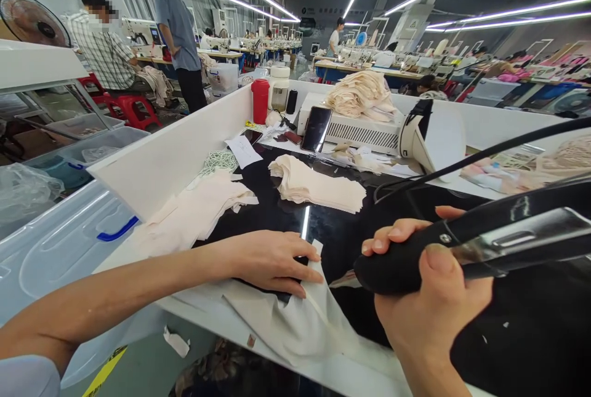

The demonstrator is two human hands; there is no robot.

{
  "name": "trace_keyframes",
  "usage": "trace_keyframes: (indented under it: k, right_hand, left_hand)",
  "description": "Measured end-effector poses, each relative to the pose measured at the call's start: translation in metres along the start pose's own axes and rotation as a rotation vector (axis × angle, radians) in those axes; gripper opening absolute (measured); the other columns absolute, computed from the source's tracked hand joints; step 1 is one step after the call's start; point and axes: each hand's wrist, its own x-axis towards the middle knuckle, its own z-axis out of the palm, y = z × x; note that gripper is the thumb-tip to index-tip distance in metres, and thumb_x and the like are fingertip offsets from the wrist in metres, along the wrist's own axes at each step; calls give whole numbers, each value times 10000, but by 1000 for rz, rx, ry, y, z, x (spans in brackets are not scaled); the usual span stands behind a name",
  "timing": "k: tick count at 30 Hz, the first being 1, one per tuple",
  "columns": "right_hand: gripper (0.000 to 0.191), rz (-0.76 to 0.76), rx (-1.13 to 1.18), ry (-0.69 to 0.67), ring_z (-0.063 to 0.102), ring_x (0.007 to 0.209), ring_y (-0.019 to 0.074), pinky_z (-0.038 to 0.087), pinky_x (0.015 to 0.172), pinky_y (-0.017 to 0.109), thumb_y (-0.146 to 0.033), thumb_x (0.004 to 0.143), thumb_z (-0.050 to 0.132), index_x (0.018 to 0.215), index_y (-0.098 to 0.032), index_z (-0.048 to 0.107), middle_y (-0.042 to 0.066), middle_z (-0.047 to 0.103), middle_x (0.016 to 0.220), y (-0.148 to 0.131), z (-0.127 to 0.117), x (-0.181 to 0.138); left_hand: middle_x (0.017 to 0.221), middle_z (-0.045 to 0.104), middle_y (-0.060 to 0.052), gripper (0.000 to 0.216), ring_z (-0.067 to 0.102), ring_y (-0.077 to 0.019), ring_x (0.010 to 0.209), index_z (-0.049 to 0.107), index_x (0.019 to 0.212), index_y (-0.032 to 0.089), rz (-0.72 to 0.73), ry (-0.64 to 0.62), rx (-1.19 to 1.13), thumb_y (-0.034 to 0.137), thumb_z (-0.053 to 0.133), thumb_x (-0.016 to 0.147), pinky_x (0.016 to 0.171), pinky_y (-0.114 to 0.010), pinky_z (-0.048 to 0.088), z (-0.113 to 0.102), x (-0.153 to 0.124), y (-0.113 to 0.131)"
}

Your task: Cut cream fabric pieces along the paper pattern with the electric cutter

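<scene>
My left hand [272,258] lies palm down at the table's near side, its fingers stretched out and a little apart on the edge of a thin off-white cloth [307,323]. That cloth drapes over the table edge in loose folds. In my right hand [429,298] is a black handheld tool [521,231] with a metal strip along its side, held above the black tabletop just right of the cloth. Its far end runs out of view on the right. Beyond my left hand are a folded stack of cream fabric pieces [318,184] and a spread pile of similar pieces [194,209].
A phone [316,129] leans on a white machine [355,129] with crumpled cream cloth [362,95] on top. A red cup [260,101] stands beside a low white panel [184,138]. A black cable [498,151] crosses at right. Plastic bins [60,249] sit left.
</scene>
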Motion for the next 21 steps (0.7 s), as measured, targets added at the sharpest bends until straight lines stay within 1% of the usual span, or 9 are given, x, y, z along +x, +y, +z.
trace_keyframes:
  k: [5,8,11,14,21]
  right_hand:
    - [425,-2,-10,6,637,544,168,592,522,277,-330,797,896,1146,-264,662,-67,700,735,4,4,2]
    - [440,-3,-9,-9,638,537,167,594,519,280,-333,798,911,1151,-263,659,-67,699,740,6,5,2]
    - [428,2,-25,-6,640,535,169,596,516,286,-335,820,912,1156,-263,657,-64,699,745,7,6,2]
    - [405,-10,-27,3,642,544,168,594,521,279,-317,825,892,1149,-264,654,-66,693,742,8,7,4]
    - [457,-17,-11,9,637,541,164,590,514,275,-348,801,912,1154,-262,635,-74,691,736,15,11,8]
  left_hand:
    - [1443,755,-158,349,757,-266,1222,790,1432,214,25,24,25,434,653,1198,1143,-389,591,2,2,-1]
    - [1464,752,-165,374,748,-270,1256,789,1447,218,32,-3,35,454,623,1209,1161,-391,588,3,3,-1]
    - [1508,739,-169,419,733,-277,1324,777,1485,214,10,-42,34,468,563,1230,1226,-404,558,3,3,-1]
    - [1543,730,-160,430,723,-280,1371,769,1511,230,-14,-62,28,480,562,1229,1255,-407,545,4,3,0]
    - [1519,742,-188,412,754,-296,1311,789,1486,197,28,46,23,444,595,1217,1191,-418,595,9,1,-1]
